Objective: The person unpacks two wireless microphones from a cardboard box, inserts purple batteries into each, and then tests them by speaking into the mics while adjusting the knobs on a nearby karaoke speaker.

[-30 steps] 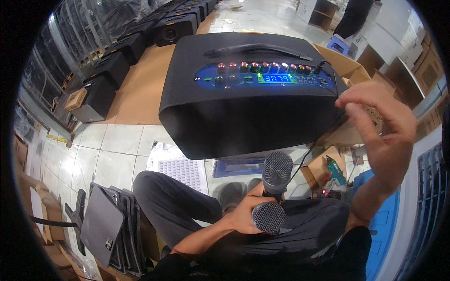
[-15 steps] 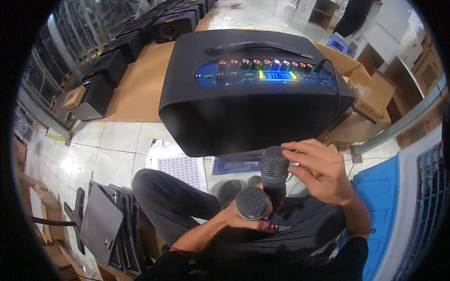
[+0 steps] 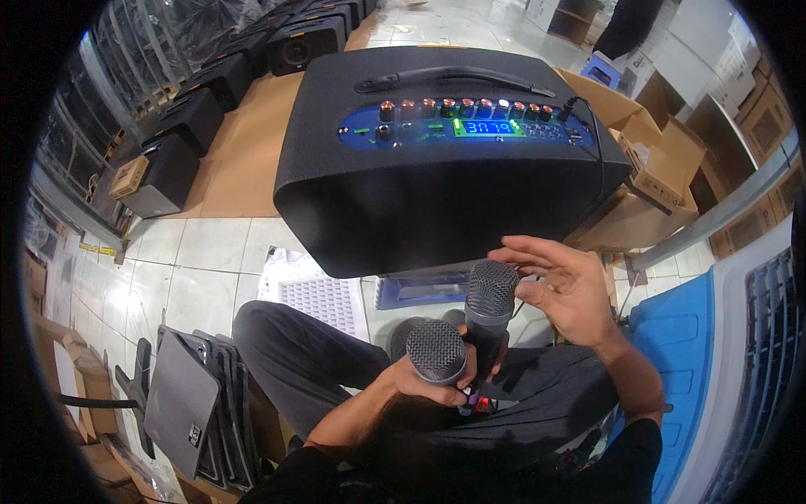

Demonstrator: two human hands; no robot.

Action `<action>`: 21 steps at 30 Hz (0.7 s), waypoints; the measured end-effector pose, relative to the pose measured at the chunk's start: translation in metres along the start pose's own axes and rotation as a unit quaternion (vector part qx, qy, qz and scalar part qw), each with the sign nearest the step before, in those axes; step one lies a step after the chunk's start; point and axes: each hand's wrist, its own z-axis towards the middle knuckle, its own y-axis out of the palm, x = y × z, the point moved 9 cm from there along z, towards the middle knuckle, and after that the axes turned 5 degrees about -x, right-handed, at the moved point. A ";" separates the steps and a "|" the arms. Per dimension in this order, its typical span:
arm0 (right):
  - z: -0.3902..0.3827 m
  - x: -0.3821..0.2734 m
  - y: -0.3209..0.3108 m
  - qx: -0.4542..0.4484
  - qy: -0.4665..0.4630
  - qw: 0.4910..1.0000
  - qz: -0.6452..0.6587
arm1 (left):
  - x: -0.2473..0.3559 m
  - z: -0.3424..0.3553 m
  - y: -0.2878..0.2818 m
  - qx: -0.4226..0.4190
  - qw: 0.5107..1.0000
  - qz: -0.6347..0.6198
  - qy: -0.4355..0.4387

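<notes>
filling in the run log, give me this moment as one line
left hand: holds two microphones | right hand: open beside farther microphone, touch unclear | ahead: black speaker, lit panel, carry handle

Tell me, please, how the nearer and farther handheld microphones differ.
The nearer microphone sits lower left; the farther microphone, upper right. The nearer microphone's body is mostly hidden; the farther microphone shows more body, with the right hand beside it. Both have mesh heads; the left hand holds both.
</notes>
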 end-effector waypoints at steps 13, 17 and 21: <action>0.003 0.019 0.028 -0.125 0.040 0.978 0.161 | -0.037 -0.009 -0.008 -0.069 0.989 -0.133 0.000; 0.001 0.025 0.024 -0.095 0.065 0.979 0.168 | -0.024 -0.001 -0.002 -0.055 0.964 -0.252 0.064; 0.000 0.025 0.015 -0.050 0.063 0.978 0.193 | -0.018 0.004 -0.008 0.004 0.976 -0.210 0.056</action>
